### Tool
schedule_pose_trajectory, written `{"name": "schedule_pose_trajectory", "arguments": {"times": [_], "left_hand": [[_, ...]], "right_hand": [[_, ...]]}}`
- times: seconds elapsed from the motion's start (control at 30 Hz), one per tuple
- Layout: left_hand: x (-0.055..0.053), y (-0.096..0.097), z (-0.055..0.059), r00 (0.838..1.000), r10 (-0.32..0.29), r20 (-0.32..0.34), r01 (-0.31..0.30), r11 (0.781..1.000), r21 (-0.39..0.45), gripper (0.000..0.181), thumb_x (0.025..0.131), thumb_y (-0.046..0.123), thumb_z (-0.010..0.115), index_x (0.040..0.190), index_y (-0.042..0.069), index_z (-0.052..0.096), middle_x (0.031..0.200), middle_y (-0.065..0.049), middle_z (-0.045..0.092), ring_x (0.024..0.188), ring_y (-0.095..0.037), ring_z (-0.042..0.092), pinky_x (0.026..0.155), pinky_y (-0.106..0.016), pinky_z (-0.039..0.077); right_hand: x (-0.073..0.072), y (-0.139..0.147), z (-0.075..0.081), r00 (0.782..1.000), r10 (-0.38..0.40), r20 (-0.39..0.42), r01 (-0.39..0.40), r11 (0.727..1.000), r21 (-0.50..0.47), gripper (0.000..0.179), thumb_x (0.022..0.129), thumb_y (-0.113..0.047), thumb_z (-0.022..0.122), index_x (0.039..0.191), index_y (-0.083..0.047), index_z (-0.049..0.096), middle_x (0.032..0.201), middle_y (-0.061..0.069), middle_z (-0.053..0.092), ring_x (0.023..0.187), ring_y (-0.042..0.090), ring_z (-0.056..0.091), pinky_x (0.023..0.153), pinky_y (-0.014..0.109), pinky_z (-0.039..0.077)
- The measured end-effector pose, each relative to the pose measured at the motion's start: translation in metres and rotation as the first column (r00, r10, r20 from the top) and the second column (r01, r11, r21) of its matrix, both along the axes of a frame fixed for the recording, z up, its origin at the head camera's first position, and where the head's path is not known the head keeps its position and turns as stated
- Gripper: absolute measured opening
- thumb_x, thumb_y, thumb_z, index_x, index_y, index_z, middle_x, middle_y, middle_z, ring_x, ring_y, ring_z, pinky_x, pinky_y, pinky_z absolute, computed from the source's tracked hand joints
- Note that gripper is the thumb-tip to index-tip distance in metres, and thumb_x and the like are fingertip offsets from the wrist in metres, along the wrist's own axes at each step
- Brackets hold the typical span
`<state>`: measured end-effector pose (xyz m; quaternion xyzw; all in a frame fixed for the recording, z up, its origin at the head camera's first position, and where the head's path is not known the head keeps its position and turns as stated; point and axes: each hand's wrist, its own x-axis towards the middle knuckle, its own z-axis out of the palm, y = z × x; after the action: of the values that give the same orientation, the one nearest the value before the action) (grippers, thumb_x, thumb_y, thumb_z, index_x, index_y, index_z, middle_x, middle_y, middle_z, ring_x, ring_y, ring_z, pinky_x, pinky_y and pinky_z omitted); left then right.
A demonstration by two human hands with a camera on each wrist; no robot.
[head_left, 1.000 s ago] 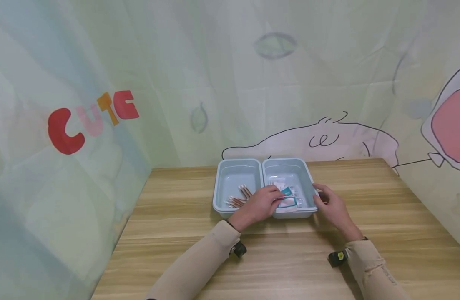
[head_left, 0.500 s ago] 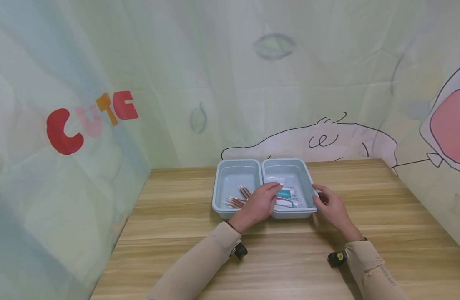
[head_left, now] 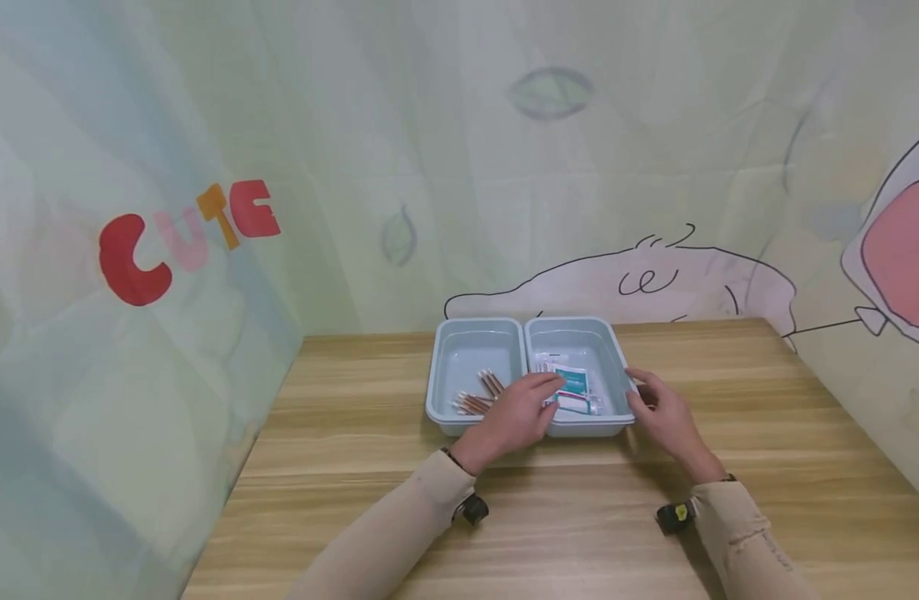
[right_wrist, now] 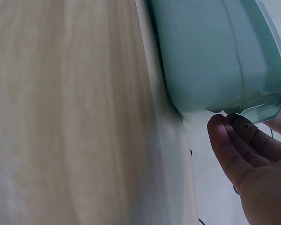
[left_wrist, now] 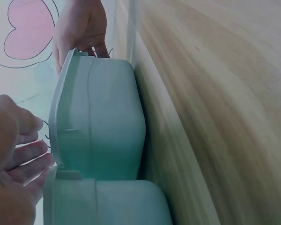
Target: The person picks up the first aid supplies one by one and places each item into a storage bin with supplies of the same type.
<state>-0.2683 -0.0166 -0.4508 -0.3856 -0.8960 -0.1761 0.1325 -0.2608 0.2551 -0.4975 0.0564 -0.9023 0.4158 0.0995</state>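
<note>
Two pale blue plastic bins stand side by side on the table in the head view. Brown-stemmed swabs (head_left: 471, 405) with white tips lie in the left bin (head_left: 466, 342). Inside the right bin (head_left: 579, 342) are white-and-teal packets (head_left: 574, 383) with clear wrapping. My left hand (head_left: 510, 415) hovers over the adjoining rims, fingers loosely extended toward the packets; the left wrist view shows it holding nothing. My right hand (head_left: 665, 419) holds the right bin at its outer side, thumb and fingers at the rim. In the right wrist view its fingertips (right_wrist: 217, 123) meet the outer wall.
The wood-grain table (head_left: 579, 517) extends in front of the bins and to both sides. A printed cloth backdrop (head_left: 459, 167) rises along its back and sides, close behind the bins.
One second ago my left hand had a packet at its fingertips; it has let go, and the packets now lie flatter in the right bin. My right hand has stayed at the rim.
</note>
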Motion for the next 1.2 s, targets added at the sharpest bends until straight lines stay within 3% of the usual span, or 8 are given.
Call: {"name": "schedule_pose_trajectory", "arguments": {"times": [0.33,0.57,0.83,1.2], "left_hand": [[0.01,-0.016,0.001,1.0,-0.008,0.013,0.007,0.998,0.057,0.041,0.096,0.019,0.061,0.135,0.008,0.057,0.136,-0.006,0.059,0.128,-0.018,0.053,0.109,-0.029,0.042],[0.021,-0.042,0.005,1.0,-0.013,0.001,0.013,0.994,0.11,0.041,0.093,0.02,0.066,0.131,0.006,0.061,0.132,-0.008,0.062,0.123,-0.021,0.057,0.104,-0.034,0.048],[0.019,-0.065,0.008,0.999,-0.018,-0.045,0.024,0.99,0.141,0.043,0.091,0.02,0.067,0.131,0.005,0.06,0.132,-0.009,0.061,0.126,-0.023,0.055,0.113,-0.038,0.038],[0.02,-0.08,0.007,0.999,-0.023,-0.043,0.029,0.989,0.145,0.046,0.09,0.02,0.068,0.133,0.007,0.059,0.134,-0.01,0.059,0.129,-0.027,0.052,0.112,-0.038,0.04]], "right_hand": [[0.0,0.001,0.002,1.0,-0.007,-0.002,0.007,1.0,0.025,0.044,0.101,-0.025,0.049,0.142,-0.009,0.047,0.124,0.029,0.06,0.108,0.04,0.062,0.088,0.054,0.054],[0.001,-0.001,-0.001,1.0,0.005,-0.003,-0.005,1.0,0.012,0.043,0.101,-0.024,0.05,0.142,-0.009,0.047,0.124,0.029,0.061,0.108,0.04,0.063,0.088,0.053,0.054],[-0.001,0.001,0.004,1.0,0.006,-0.011,-0.006,1.0,0.02,0.044,0.101,-0.024,0.049,0.142,-0.008,0.046,0.123,0.031,0.06,0.107,0.042,0.062,0.088,0.055,0.054],[-0.003,0.002,0.001,1.0,0.007,0.014,-0.008,0.999,0.033,0.045,0.102,-0.031,0.048,0.142,-0.011,0.046,0.127,0.029,0.058,0.109,0.042,0.061,0.088,0.055,0.054]]}}
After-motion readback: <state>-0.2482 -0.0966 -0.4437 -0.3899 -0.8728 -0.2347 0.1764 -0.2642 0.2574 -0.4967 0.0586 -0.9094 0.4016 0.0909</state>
